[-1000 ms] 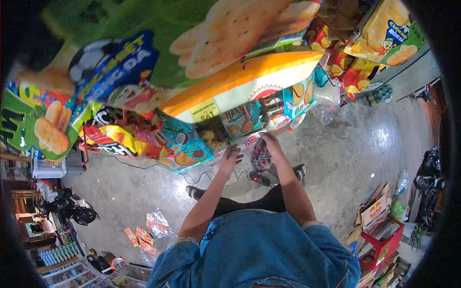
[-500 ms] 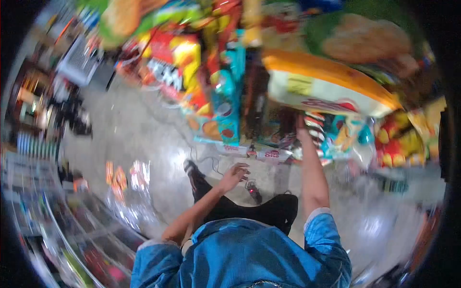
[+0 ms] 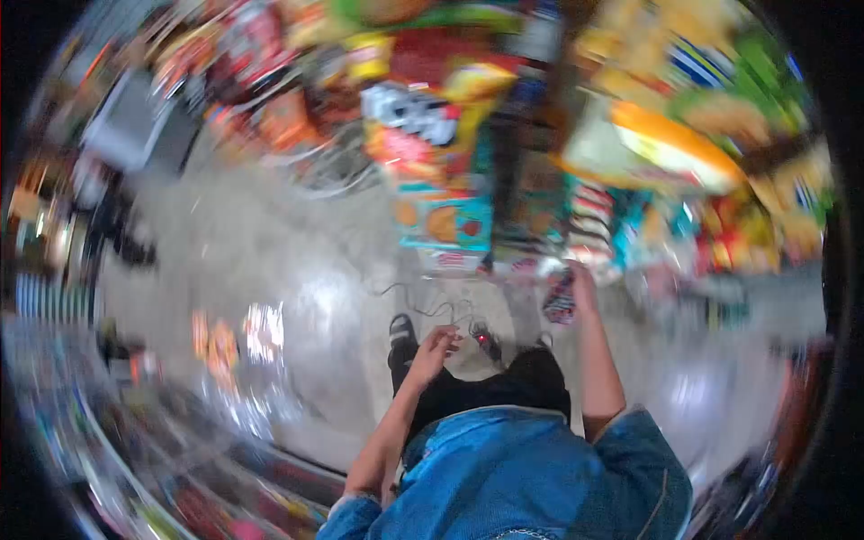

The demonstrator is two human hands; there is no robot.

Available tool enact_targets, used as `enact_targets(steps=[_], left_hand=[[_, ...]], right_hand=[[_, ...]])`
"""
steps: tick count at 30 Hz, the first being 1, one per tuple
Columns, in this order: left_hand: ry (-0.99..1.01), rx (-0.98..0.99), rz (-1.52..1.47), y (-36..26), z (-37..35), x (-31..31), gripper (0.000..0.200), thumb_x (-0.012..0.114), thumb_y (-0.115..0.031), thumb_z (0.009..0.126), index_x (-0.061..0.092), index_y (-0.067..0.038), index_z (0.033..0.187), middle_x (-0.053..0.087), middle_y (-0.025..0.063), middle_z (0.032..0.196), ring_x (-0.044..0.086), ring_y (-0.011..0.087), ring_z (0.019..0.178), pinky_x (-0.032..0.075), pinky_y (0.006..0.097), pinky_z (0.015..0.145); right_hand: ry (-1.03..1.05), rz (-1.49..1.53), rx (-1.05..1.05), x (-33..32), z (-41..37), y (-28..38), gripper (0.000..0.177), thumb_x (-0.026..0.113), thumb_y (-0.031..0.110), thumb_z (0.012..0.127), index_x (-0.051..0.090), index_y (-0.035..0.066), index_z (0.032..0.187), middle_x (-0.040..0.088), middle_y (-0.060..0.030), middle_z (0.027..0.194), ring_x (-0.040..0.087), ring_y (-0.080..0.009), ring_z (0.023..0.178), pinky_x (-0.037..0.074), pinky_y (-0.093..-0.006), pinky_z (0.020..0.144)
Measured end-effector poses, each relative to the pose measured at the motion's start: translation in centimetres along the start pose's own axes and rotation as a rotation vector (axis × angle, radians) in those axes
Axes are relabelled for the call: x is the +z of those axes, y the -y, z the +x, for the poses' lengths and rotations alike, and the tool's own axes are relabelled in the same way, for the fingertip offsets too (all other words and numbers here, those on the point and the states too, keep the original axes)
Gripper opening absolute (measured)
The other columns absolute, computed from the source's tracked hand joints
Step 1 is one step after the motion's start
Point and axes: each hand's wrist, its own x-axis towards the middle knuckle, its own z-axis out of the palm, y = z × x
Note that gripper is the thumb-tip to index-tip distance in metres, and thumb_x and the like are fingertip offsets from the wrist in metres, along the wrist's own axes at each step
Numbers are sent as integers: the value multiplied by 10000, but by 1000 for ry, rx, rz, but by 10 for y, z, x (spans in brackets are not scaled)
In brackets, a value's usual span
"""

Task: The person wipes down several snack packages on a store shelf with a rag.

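My right hand (image 3: 583, 281) grips a small dark packet (image 3: 559, 301) with reddish and pale print, just in front of the snack display. Blur hides the packet's lettering. Over my knees hangs my left hand (image 3: 436, 346), empty, its fingers loosely apart. Close above the right hand stands a red, white and black striped pack (image 3: 589, 220). A teal box (image 3: 444, 222) with round biscuit pictures sits at the display's front edge, farther left.
A large white and orange bag (image 3: 666, 148) lies on the display's right side. Yellow and red snack bags (image 3: 738, 236) stand beyond it. On the concrete floor (image 3: 234, 243) run a thin cable (image 3: 432, 310) and a small dark device (image 3: 484, 340) with a red light. Blurred shelves (image 3: 171, 423) line the lower left.
My right hand has drawn back out of the display toward me, and the dark packet now shows in it. My left hand has dropped slightly. The view has shifted, blurring the shelves.
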Motion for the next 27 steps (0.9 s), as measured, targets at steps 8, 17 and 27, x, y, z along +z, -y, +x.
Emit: enact_targets(steps=[8,17,27], left_hand=[[333,-287,395,-57,-8,109,715,497,-688,969,486,-147,1436,633,93,1280,613,244,1155,512,428,944],[711,-772,424,91,-44,387,427,485,-484,1049,600,-130,1257,697,43,1015,677,178,794,558,326,615],[1223,-765,943,213,-214,669,295,621,-344,979,664,-92,1124,740,57,1013,725,188,834,573,347,652]], right_hand=[[61,1182,278,-12,-244,43,321,522,152,904,619,26,1182,691,-139,1095,691,-310,998,592,-486,814],[-481,-255,138,-209,-431,-39,407,719,328,869,638,100,1196,657,-136,1205,595,-301,1164,496,-402,958],[-1009,740,321,-392,-653,-106,468,620,337,1002,569,65,1380,670,-141,1239,665,-239,1092,535,-376,926]])
